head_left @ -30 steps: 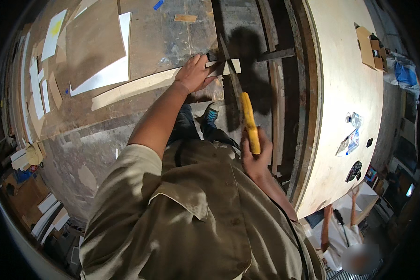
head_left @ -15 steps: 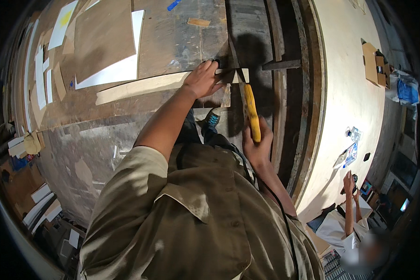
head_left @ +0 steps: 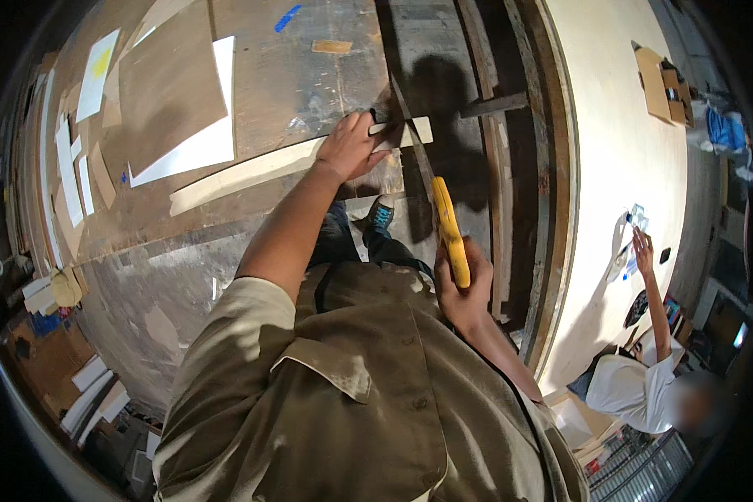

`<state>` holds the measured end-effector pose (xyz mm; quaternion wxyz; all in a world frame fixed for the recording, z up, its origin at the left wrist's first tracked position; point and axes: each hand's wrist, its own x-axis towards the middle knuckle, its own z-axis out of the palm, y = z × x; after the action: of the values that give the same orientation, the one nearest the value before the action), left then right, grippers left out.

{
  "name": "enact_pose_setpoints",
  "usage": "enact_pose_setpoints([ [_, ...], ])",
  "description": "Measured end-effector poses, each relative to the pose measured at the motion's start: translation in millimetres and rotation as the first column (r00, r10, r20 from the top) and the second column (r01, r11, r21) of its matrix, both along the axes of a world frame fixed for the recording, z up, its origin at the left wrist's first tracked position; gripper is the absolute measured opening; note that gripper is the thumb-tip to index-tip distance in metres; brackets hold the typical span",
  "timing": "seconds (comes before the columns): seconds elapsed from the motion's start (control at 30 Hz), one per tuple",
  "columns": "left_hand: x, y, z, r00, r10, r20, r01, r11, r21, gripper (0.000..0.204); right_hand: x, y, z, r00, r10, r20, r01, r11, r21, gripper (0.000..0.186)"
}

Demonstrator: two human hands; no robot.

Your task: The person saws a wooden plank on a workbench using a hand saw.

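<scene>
My left hand [head_left: 348, 145] grips a long pale wooden strip [head_left: 243, 171] lying on the worn brown worktop [head_left: 301, 75], near the strip's right end, which juts past the worktop edge. A handsaw's blade [head_left: 418, 142] crosses that end just right of my fingers. My right hand [head_left: 463, 280] is closed on the saw's yellow handle [head_left: 445, 230], below the strip. Its finger positions are partly hidden by the handle. My shoes and legs show beneath, between the worktop and my shirt.
Brown and white sheets [head_left: 173, 92] lie at the worktop's left. Timber rails [head_left: 535, 167] run beside a pale board [head_left: 611, 151] holding a cardboard box [head_left: 657, 84] and plastic bottles [head_left: 636, 216]. At lower right a person [head_left: 636, 393] reaches toward the bottles. Offcuts are stacked at lower left.
The saw and my right hand moved forward, then back toward me. My left hand stayed on the strip. The other person's arm has reached up to the bottles.
</scene>
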<state>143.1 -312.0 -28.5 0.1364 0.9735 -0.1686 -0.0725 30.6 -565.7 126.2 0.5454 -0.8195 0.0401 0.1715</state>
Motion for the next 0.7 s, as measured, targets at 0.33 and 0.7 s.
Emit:
enact_pose_setpoints([
  [0.33, -3, 1, -5, 0.996, -0.004, 0.09, 0.002, 1.0, 0.016, 0.05, 14, 2, 8, 0.999, 0.04, 0.028, -0.039, 0.999, -0.011, 0.015],
  [0.7, -1, 4, -8, 1.0, -0.019, -0.011, 0.02, 1.0, 0.024, 0.039, 19, 5, 3, 0.999, -0.038, -0.036, 0.039, 0.998, 0.042, 0.015],
])
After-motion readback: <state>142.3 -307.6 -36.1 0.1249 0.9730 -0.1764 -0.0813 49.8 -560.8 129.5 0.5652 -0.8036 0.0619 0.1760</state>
